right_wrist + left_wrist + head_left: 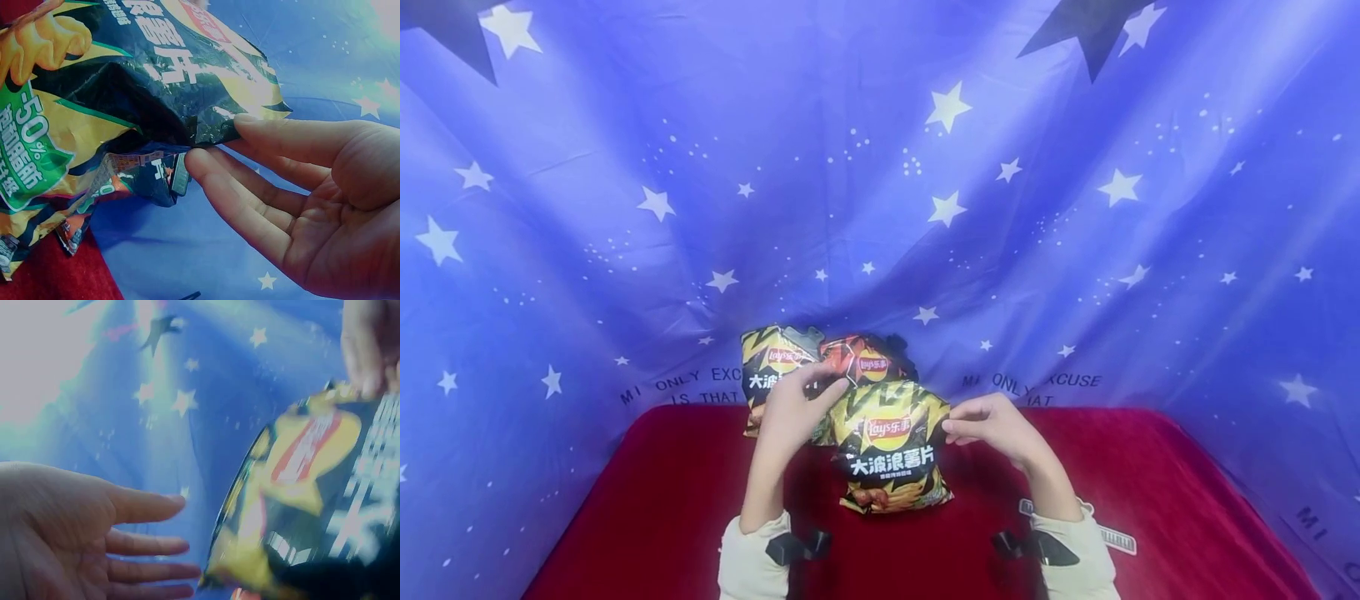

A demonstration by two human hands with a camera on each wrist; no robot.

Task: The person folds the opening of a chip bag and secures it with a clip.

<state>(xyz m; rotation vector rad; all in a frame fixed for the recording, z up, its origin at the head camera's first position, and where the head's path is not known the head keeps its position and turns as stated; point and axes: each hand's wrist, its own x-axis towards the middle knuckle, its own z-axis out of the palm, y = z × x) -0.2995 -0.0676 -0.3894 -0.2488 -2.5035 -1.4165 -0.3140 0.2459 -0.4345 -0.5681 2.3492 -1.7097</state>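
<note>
A yellow-and-black Lay's potato chip bag (pixel 891 479) stands in front at the table's middle. My right hand (pixel 996 427) pinches its right edge between thumb and fingertips, seen closely in the right wrist view on the dark foil edge (pixel 215 128). By the bag's upper left corner, my left hand (pixel 792 408) has its fingers stretched out; in the left wrist view its straight fingers (pixel 150 550) are beside the bag's corner with nothing in their grasp. Behind the left hand stands another yellow-and-black chip bag (pixel 760 354), partly hidden. A red chip bag (pixel 842 354) is behind the front one.
Red velvety cloth (pixel 647 500) covers the table. A blue curtain (pixel 850 208) with white stars hangs behind and at both sides. Under the right forearm lies a white strip with dark marks (pixel 1118 540). Dark objects (pixel 897 343) show at the rear bags' tops.
</note>
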